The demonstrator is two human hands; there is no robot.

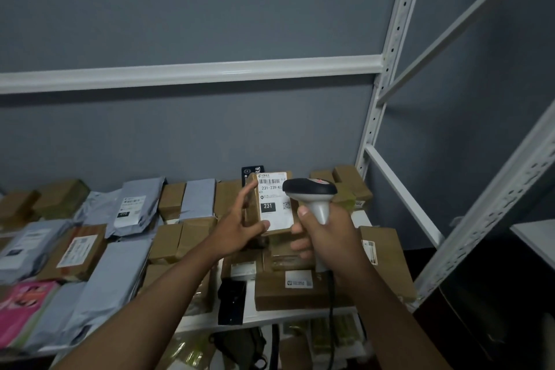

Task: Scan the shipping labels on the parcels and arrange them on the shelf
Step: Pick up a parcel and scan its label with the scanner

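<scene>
the left hand (pixel 240 227) holds a small brown cardboard parcel (pixel 271 204) upright above the shelf, fingers behind its left edge and thumb hooked on the lower front, so the white shipping label (pixel 274 200) faces the camera with its long axis running up and down. the right hand (pixel 326 234) is clenched round the grip of a grey and black handheld barcode scanner (pixel 312 194), just beside the parcel on its right; the scanner's head overlaps the label's upper right corner and its nose points at the barcode. judging by this, the scan is under way, and the shelving falls to the left hand. below, the white metal shelf (pixel 362 218) is crowded with brown boxes (pixel 303 288) and grey mailer bags (pixel 120 273), leaving little open room.
</scene>
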